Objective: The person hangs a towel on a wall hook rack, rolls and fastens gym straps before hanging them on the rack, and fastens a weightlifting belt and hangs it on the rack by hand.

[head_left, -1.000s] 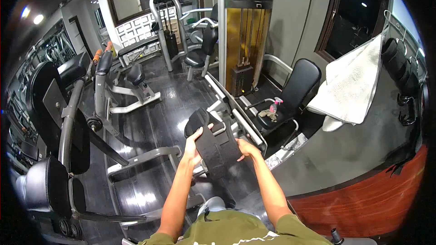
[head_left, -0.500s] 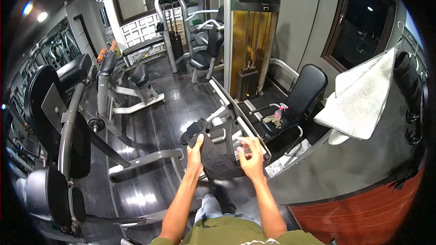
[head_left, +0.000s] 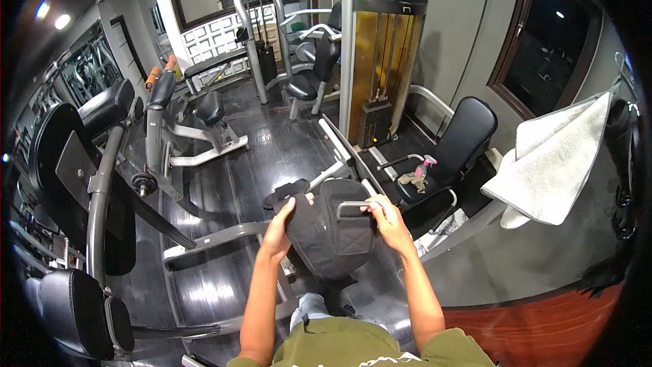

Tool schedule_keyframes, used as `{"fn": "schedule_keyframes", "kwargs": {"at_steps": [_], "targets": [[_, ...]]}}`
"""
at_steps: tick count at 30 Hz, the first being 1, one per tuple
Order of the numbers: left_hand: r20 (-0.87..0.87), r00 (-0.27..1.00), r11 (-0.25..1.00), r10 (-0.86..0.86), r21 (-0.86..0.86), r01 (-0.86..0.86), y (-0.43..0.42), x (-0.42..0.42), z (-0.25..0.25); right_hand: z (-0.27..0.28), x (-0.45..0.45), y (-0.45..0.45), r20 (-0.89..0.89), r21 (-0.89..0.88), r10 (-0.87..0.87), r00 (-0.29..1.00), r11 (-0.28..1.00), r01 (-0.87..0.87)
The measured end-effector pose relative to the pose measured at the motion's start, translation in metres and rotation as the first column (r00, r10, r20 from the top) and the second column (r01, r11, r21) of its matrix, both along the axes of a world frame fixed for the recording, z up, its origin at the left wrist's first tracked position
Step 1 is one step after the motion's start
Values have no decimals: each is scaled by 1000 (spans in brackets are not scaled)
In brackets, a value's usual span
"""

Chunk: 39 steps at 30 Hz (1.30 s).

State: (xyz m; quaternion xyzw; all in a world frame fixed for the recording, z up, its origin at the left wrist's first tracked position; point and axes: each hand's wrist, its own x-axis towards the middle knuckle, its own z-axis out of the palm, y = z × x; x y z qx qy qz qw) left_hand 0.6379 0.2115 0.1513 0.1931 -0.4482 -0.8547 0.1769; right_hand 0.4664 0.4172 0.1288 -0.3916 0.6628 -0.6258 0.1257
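A wide black weightlifting belt [head_left: 318, 248] hangs curved in front of my body, above the dark floor. My left hand [head_left: 276, 234] is closed on its left part, with the thumb on the near face. A rectangular metal buckle [head_left: 341, 212] sits at the right part of the belt. Closed on the right end of that buckle is my right hand [head_left: 392, 226], its fingertips pinching the bar. Some of the left fingers are hidden behind the belt.
A weight-stack machine [head_left: 382, 61] stands ahead, beside a black seat [head_left: 468, 132] bearing a spray bottle [head_left: 425, 166] and a cloth [head_left: 412, 181]. White towels [head_left: 553, 160] hang at right. A padded machine [head_left: 51, 170] stands on the left.
The belt has opened into a broader curve, its buckle now facing up. My right hand has moved slightly right and taken hold of the buckle; my left hand has shifted slightly left.
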Motion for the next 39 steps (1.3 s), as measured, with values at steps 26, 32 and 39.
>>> {"fn": "schedule_keyframes", "kwargs": {"at_steps": [26, 32, 39], "targets": [[-549, 831, 951, -87, 203, 234, -16, -37, 36, -32, 45, 42, 138, 73, 202, 970, 974, -213], [75, 980, 899, -186, -388, 201, 69, -8, 30, -13, 44, 42, 124, 18, 60, 991, 998, -62], [123, 988, 718, -96, -679, 155, 104, 1, 0, -18, 46, 28, 190, -137, -8, 982, 990, 35]]}}
